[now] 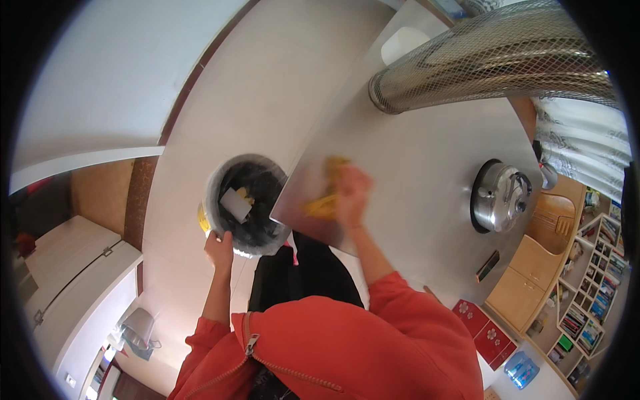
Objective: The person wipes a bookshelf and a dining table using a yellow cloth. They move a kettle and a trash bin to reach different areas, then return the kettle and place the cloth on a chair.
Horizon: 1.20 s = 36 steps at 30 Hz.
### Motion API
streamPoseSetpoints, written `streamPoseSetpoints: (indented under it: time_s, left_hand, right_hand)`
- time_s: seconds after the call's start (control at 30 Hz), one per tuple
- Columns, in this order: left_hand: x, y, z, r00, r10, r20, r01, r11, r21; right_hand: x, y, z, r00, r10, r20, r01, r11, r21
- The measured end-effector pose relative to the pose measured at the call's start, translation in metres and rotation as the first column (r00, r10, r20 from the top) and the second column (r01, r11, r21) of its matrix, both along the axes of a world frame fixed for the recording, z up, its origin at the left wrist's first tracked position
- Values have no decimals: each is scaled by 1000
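My left hand [219, 250] grips the near rim of a trash bin [213, 200] lined with a dark plastic bag. The bin is up against the corner of a smooth metal-topped table [420, 165]. Inside it lie a pale piece of card [236, 205] and something yellow, partly covered by the card. On the tabletop close to that corner, my right hand [354, 195] presses on a yellow cloth [322, 207]. Both hand and cloth are blurred.
A stainless steel kettle [500, 196] stands at the table's right side, with a phone-like flat object [487, 266] near the edge. A mesh-covered metal flue pipe [480, 60] rises from the far part. Beyond are a wooden cabinet [522, 270] and a bookshelf [580, 305].
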State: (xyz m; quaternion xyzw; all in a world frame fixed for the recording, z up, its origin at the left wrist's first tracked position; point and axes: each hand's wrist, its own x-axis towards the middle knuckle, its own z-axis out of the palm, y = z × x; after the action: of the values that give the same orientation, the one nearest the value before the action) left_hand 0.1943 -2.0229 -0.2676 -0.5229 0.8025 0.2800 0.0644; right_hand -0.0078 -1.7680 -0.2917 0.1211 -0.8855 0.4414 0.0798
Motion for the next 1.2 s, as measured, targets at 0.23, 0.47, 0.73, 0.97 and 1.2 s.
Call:
streamPoseSetpoints:
  time_s: [0.23, 0.47, 0.73, 0.97, 1.2]
  left_hand:
    - [-20, -16, -3, 987, -159, -10, 158, 987, -33]
    - [-19, -57, -7, 913, -407, 2, 407, 913, 37]
    - [-23, -92, -20, 845, -534, 0, 534, 845, 20]
    - [-24, -109, -40, 855, -516, 55, 506, 852, 134]
    - [-51, -108, -32, 898, -439, -30, 433, 872, 227]
  right_hand:
    - [-12, -3, 6, 944, -283, -171, 330, 836, 439]
    - [101, -149, 12, 990, -113, 83, 122, 985, -121]
    - [115, 120, 0, 498, -867, -24, 850, 483, 212]
    - [102, -69, -29, 827, -553, -103, 545, 741, 392]
    - [85, -155, 17, 809, -15, 587, 458, 642, -615]
